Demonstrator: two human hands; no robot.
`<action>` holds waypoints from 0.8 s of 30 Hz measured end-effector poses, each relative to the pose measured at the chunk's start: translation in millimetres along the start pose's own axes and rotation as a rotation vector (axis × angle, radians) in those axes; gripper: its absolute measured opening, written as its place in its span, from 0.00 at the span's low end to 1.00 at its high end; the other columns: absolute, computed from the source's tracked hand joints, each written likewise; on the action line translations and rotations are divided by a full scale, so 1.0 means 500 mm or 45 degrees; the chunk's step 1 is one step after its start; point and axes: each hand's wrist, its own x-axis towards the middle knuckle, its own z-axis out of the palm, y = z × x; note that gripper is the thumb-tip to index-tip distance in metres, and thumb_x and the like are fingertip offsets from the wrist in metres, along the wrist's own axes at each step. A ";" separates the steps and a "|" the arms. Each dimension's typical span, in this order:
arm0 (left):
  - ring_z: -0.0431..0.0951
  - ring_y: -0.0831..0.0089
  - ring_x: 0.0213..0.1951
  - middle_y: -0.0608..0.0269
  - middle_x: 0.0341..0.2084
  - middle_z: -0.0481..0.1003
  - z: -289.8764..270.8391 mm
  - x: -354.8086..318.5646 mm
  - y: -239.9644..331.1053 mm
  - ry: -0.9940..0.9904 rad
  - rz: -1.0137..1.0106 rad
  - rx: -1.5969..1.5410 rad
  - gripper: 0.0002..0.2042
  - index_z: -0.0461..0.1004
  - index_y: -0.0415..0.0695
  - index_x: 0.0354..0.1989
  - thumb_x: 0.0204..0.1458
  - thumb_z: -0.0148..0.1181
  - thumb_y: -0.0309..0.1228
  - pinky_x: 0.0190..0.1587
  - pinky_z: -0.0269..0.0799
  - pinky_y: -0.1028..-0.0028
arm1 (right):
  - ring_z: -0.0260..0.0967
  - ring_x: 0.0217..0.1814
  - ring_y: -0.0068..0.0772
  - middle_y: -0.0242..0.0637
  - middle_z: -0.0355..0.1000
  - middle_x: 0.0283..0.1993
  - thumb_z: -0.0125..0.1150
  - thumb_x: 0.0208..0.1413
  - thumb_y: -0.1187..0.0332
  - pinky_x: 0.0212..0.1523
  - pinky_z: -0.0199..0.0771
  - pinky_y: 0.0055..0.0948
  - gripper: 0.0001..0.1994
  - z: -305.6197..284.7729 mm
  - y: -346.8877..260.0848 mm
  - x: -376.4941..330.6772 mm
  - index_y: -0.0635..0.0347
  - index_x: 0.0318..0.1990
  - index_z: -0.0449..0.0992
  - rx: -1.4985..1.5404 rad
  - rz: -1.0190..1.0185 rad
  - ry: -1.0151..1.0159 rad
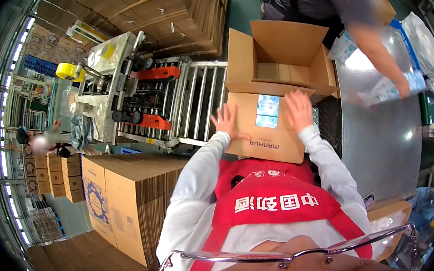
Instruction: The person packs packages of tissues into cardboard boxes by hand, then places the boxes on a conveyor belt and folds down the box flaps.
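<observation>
Carton: an open cardboard carton point(278, 83), top flaps standing out, at the near edge of the roller conveyor point(199, 102), tight against the person's red apron point(273, 202). Inside, only the brown bottom shows.
Near wall: a pale blue printed label point(267, 110) sits on the carton's wall facing the person.
Left hand: the left hand point(226, 123) lies flat on that wall near its left corner, fingers spread, gripping nothing.
Right hand: the right hand point(298, 109) rests at the folded-down near flap, to the right of the label, fingers spread and pressing rather than closed on anything.
Step in hand: by my reading, steadying the erected carton and pressing the front flap down so the mouth stays wide.
Next move: it seems to call for both palms to hold the carton square against the body and keep it from sliding along the rollers.
Co-worker: across the carton, another person's hand point(404, 87) holds a pale blue packet point(386, 90) over the steel table point(379, 147) on the right.
Surroundings: stacks of flat cartons point(126, 195) stand at lower left; a taping machine with orange parts point(150, 94) stands at the conveyor's left end.
</observation>
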 end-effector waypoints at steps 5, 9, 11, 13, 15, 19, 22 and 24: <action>0.45 0.54 0.73 0.39 0.73 0.36 0.103 0.004 -0.052 0.078 0.122 -1.083 0.66 0.28 0.42 0.74 0.36 0.79 0.45 0.73 0.46 0.63 | 0.36 0.78 0.61 0.42 0.47 0.76 0.69 0.45 0.51 0.71 0.34 0.71 0.45 -0.021 -0.071 -0.087 0.51 0.71 0.57 0.033 0.449 0.074; 0.44 0.60 0.74 0.44 0.74 0.35 0.168 -0.010 -0.045 0.310 -0.163 -1.385 0.43 0.22 0.42 0.74 0.65 0.51 0.40 0.72 0.42 0.68 | 0.54 0.72 0.47 0.31 0.62 0.66 0.66 0.48 0.50 0.74 0.39 0.62 0.38 0.076 -0.158 -0.296 0.49 0.68 0.63 -0.071 0.424 -0.079; 0.44 0.59 0.74 0.44 0.74 0.35 0.130 -0.024 -0.031 0.160 -0.261 -1.384 0.44 0.24 0.41 0.74 0.64 0.53 0.41 0.72 0.42 0.68 | 0.57 0.70 0.45 0.34 0.62 0.67 0.66 0.48 0.52 0.73 0.43 0.62 0.36 0.087 -0.129 -0.259 0.49 0.66 0.64 0.019 0.339 -0.143; 0.48 0.58 0.73 0.43 0.74 0.37 0.117 0.002 -0.028 0.100 -0.222 -1.427 0.44 0.26 0.39 0.74 0.64 0.53 0.41 0.71 0.46 0.68 | 0.57 0.71 0.48 0.41 0.62 0.68 0.61 0.55 0.49 0.71 0.49 0.59 0.32 0.103 -0.092 -0.226 0.52 0.64 0.66 0.025 0.534 -0.116; 0.58 0.54 0.69 0.39 0.72 0.45 0.139 0.031 -0.041 0.214 -0.149 -1.391 0.43 0.32 0.35 0.74 0.63 0.55 0.41 0.68 0.57 0.66 | 0.61 0.68 0.52 0.47 0.66 0.64 0.56 0.59 0.45 0.68 0.56 0.55 0.30 0.097 -0.080 -0.199 0.54 0.63 0.67 0.451 1.382 -0.205; 0.52 0.57 0.71 0.43 0.73 0.44 0.107 0.018 -0.033 0.179 -0.151 -1.279 0.43 0.33 0.37 0.74 0.63 0.55 0.43 0.71 0.47 0.67 | 0.67 0.61 0.58 0.53 0.73 0.56 0.46 0.63 0.39 0.61 0.67 0.45 0.33 0.097 -0.091 -0.192 0.57 0.63 0.66 0.951 1.875 -0.293; 0.45 0.58 0.74 0.44 0.74 0.40 0.140 0.056 -0.144 0.340 0.071 -1.139 0.44 0.33 0.36 0.74 0.61 0.58 0.38 0.73 0.40 0.67 | 0.71 0.58 0.54 0.51 0.75 0.54 0.48 0.64 0.42 0.59 0.69 0.41 0.29 0.183 -0.174 -0.195 0.55 0.62 0.69 0.880 1.828 -0.038; 0.49 0.56 0.73 0.43 0.73 0.45 0.062 0.097 -0.212 0.182 -0.007 -1.220 0.44 0.37 0.38 0.74 0.58 0.62 0.34 0.72 0.45 0.65 | 0.70 0.59 0.49 0.47 0.73 0.57 0.47 0.65 0.44 0.60 0.69 0.40 0.27 0.227 -0.287 -0.178 0.53 0.61 0.70 0.990 1.949 0.104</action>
